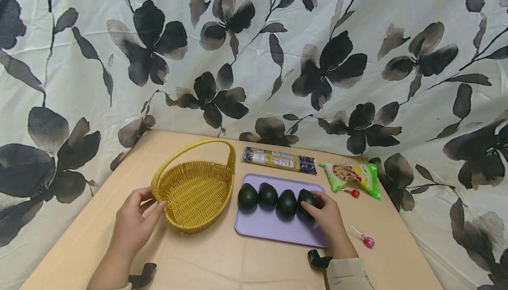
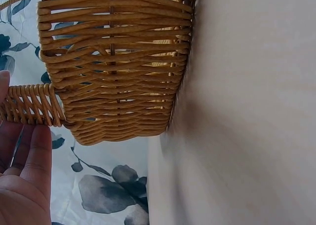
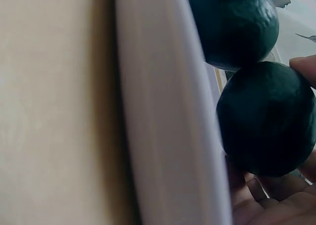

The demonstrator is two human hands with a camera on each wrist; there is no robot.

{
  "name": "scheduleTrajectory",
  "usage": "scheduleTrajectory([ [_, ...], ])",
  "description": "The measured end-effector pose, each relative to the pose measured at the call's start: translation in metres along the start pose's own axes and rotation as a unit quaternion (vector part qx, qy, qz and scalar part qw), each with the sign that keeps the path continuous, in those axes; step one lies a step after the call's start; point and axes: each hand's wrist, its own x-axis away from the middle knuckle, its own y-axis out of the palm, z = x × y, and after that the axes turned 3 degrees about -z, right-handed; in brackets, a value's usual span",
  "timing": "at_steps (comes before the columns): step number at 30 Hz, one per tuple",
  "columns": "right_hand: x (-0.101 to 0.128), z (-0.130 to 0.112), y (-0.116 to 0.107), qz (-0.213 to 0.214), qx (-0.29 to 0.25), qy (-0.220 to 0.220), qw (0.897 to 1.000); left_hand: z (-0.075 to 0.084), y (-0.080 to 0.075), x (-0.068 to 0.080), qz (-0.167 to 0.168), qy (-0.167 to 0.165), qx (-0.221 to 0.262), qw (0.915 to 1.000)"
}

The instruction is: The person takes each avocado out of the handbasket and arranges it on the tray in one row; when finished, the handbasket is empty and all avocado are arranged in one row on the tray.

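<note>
A yellow woven basket (image 1: pixel 198 197) with a tall arched handle stands on the table, nothing inside it. My left hand (image 1: pixel 135 219) holds it at its left side, where the handle (image 2: pixel 29 104) meets the rim, thumb on one face and fingers on the other. On a lilac tray (image 1: pixel 270 229) to the right, several dark green avocados (image 1: pixel 267 196) lie in a row. My right hand (image 1: pixel 328 215) grips the rightmost avocado (image 3: pixel 266 119), thumb and fingers around its sides. That avocado touches or nearly touches its neighbour (image 3: pixel 234 25) in the right wrist view.
Behind the tray lies a long pasta packet (image 1: pixel 279 160). A green snack bag (image 1: pixel 353 176) is at the back right, with a red lollipop (image 1: pixel 355 193) beside it. A pink lollipop (image 1: pixel 368 241) lies right of the tray. Floral cloth (image 1: pixel 254 73) hangs behind the table.
</note>
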Motion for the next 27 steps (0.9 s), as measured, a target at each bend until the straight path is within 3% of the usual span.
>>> scheduleTrajectory([
  [27,-0.0018,0.0023,0.003,-0.014,0.048,0.005,0.999,0.0029,-0.0007,-0.0001,0.001,-0.003,0.014,0.9999],
])
